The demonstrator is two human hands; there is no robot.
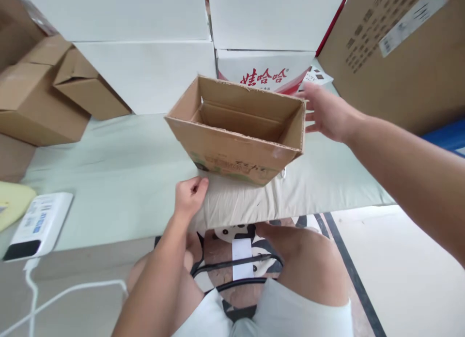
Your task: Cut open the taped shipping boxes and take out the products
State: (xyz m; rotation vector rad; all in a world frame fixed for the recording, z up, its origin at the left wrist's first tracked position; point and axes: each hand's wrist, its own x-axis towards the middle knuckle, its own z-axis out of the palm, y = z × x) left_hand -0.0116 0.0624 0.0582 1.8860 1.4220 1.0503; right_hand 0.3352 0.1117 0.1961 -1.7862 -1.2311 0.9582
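Note:
An open-topped brown cardboard box stands on a pale green cloth, and its visible inside is bare. Beside the box's right end, my right hand has its fingers spread, close to the upper right corner. My left hand is closed near the cloth's front edge, just below and left of the box. Whether it holds anything small cannot be made out. A small white item shows at the box's lower right. Behind my right fingers lies a white printed paper.
Brown cartons stand at the left, white boxes along the back, and a large brown carton at the right. A white device with a cable lies at the left front. My knees are below the cloth-covered surface.

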